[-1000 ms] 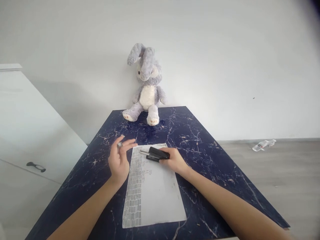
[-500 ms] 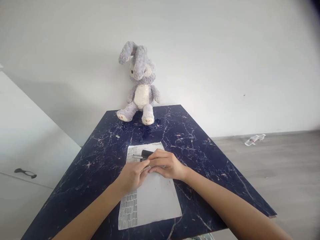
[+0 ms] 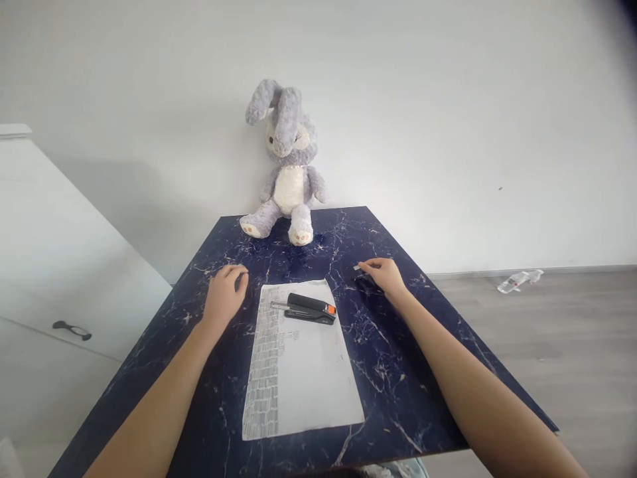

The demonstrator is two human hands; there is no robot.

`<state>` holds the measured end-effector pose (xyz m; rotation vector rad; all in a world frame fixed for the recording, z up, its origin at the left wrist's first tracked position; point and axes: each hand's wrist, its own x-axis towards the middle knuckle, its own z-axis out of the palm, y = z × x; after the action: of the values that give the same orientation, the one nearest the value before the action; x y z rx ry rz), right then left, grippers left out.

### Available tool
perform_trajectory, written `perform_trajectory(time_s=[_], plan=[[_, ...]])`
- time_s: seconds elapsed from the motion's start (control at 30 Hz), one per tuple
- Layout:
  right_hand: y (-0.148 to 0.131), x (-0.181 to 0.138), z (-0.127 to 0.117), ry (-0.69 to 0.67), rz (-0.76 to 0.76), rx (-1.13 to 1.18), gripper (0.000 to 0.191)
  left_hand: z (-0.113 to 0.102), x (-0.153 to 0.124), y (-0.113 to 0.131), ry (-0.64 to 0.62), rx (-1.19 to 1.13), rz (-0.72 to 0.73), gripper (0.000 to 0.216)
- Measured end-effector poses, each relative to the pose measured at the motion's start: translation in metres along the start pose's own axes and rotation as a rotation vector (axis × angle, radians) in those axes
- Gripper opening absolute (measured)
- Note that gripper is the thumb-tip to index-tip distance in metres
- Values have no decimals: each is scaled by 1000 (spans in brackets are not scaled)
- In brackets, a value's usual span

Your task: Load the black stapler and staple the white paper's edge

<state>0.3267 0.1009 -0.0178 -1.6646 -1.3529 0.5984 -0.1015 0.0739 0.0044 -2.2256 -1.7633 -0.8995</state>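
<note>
A black stapler (image 3: pixel 308 309) with an orange end lies on the top edge of a white printed sheet (image 3: pixel 298 372) in the middle of the dark blue marbled table (image 3: pixel 398 332). My left hand (image 3: pixel 225 293) rests palm down on the table left of the sheet, fingers curled; whatever is under them is hidden. My right hand (image 3: pixel 383 273) is out to the right of the sheet, with its fingertips pinched on a small pale piece (image 3: pixel 357 267) at the table's surface. Neither hand touches the stapler.
A grey and white plush rabbit (image 3: pixel 286 166) sits at the table's far edge against the white wall. A white cabinet (image 3: pixel 50 279) with a dark handle stands to the left. An empty plastic bottle (image 3: pixel 520 281) lies on the wooden floor at the right.
Both hands have left the stapler and the sheet. My left hand went out left to where a small silver piece lay; my right hand went out right to a small pale piece.
</note>
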Motion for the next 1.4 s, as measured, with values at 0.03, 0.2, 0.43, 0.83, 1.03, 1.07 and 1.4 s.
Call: perform_trajectory(time_s=[0.03, 0.2, 0.43, 0.83, 1.03, 1.07, 1.4], plan=[[9, 7, -1, 10, 29, -35, 31, 8, 3, -12, -49, 51, -55, 41], [25, 20, 2, 125, -61, -200, 25, 35, -1, -38, -376, 157, -228, 66], [26, 10, 8, 397, 4, -78, 36, 35, 0, -38, -281, 148, -173, 55], [24, 5, 15, 322, -61, -83, 28, 32, 0, -31, -236, 144, -96, 53], [5, -4, 16, 279, -158, -113, 24, 29, 0, -37, -143, 45, -116, 38], [1, -6, 18, 261, -186, -118, 23, 26, 0, -35, -121, 53, -114, 33], [-38, -54, 44, -49, -542, -59, 18, 6, -5, 13, -188, -505, 73, 23]])
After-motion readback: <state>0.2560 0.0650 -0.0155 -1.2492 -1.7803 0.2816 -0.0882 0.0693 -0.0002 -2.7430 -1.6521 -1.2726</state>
